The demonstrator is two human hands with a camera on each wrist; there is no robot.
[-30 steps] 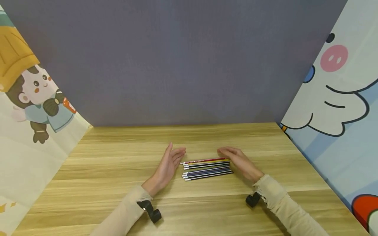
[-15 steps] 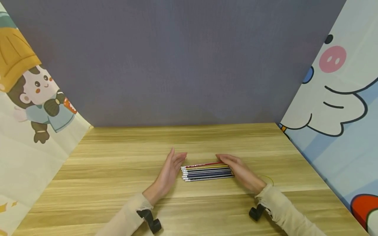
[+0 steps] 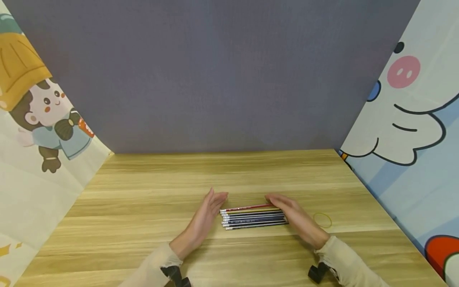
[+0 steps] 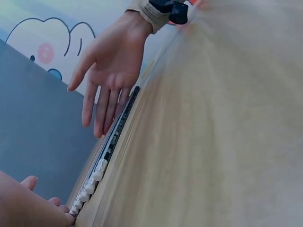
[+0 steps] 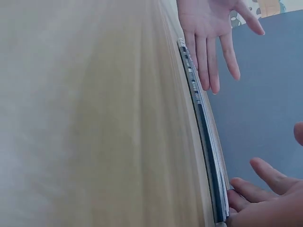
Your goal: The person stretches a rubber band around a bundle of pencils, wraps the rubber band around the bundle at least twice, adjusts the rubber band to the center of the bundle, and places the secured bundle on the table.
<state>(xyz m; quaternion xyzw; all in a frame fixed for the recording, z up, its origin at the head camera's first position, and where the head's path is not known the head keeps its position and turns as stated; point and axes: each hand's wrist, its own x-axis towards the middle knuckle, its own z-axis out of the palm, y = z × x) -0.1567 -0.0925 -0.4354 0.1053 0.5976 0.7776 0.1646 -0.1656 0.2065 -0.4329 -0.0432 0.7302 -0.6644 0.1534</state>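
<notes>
Several pencils (image 3: 252,219) lie side by side on the table, a red pencil (image 3: 247,208) farthest back and dark ones nearer. Their white eraser ends (image 4: 97,176) face my left hand (image 3: 202,219), which stands on edge with straight fingers at that end. At the other end, my right hand (image 3: 297,219) has its extended fingers along the pencil tips and hides some of them. The palms face each other across the row. In the right wrist view, the fingers of my right hand (image 5: 265,203) touch or nearly touch the pencil ends. Neither hand grips anything.
A thin yellow-green rubber band (image 3: 331,221) lies on the wooden table (image 3: 161,175) just right of my right hand. A grey panel (image 3: 229,79) rises along the table's back edge, with cartoon-printed sheets at both sides.
Both hands and the pencils have shifted toward me. The gaps in the row have narrowed and the eraser ends are more even. The rubber band has come into view beside my right forearm.
</notes>
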